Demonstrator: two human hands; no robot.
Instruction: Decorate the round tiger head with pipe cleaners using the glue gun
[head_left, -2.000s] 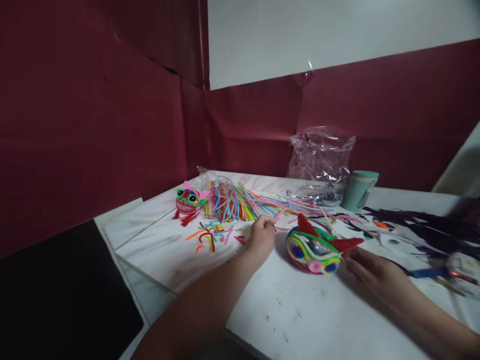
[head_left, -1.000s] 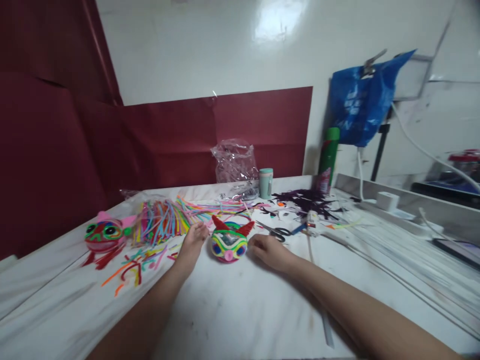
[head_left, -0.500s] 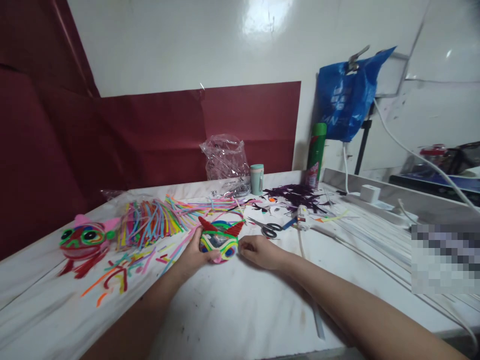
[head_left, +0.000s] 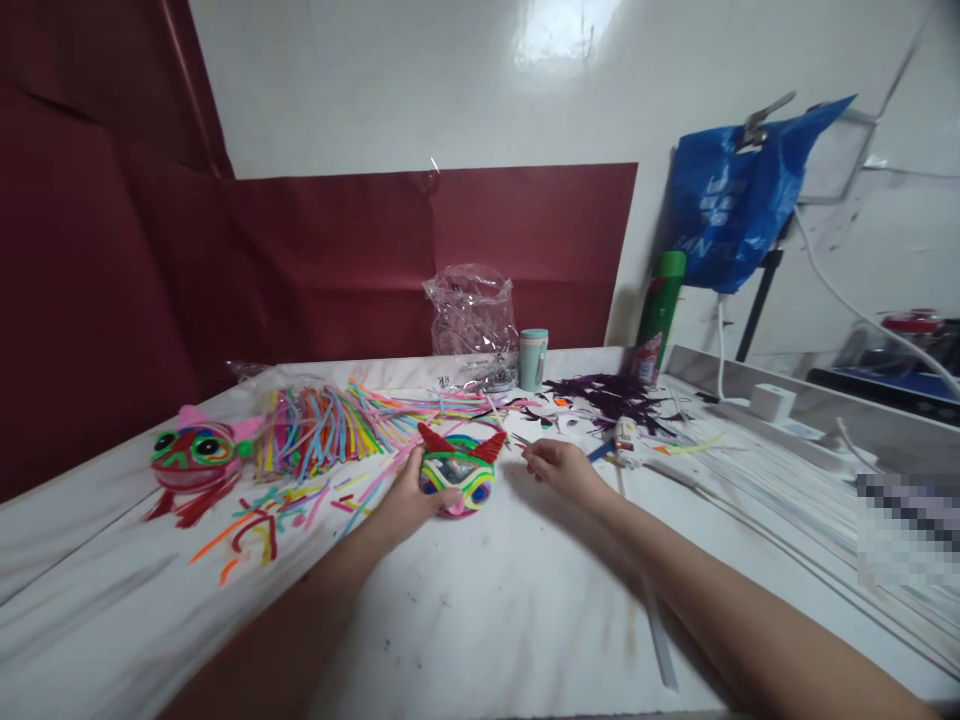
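A round, many-coloured craft head [head_left: 459,474] with red horns sits on the white table [head_left: 510,610]. My left hand [head_left: 409,497] is wrapped round its left side, thumb under the front. Just right of it, my right hand [head_left: 561,467] lies over the scissors, whose blue handle [head_left: 600,452] shows beyond it; its fingers are curled and I cannot see what they grip. A heap of coloured pipe cleaners [head_left: 330,427] lies behind my left hand.
A second, red and green craft head [head_left: 193,455] sits at the left among cut scraps [head_left: 255,525]. A clear bag [head_left: 472,318], teal cup [head_left: 533,358], green spray can [head_left: 657,318], purple scraps [head_left: 611,395], glue gun [head_left: 625,440], blue bag [head_left: 739,205] and cables [head_left: 780,470] stand behind and right.
My left hand left the pipe cleaners and closed round the horned craft head. My right hand moved away from the head, right and back onto the scissors. The camera turned right.
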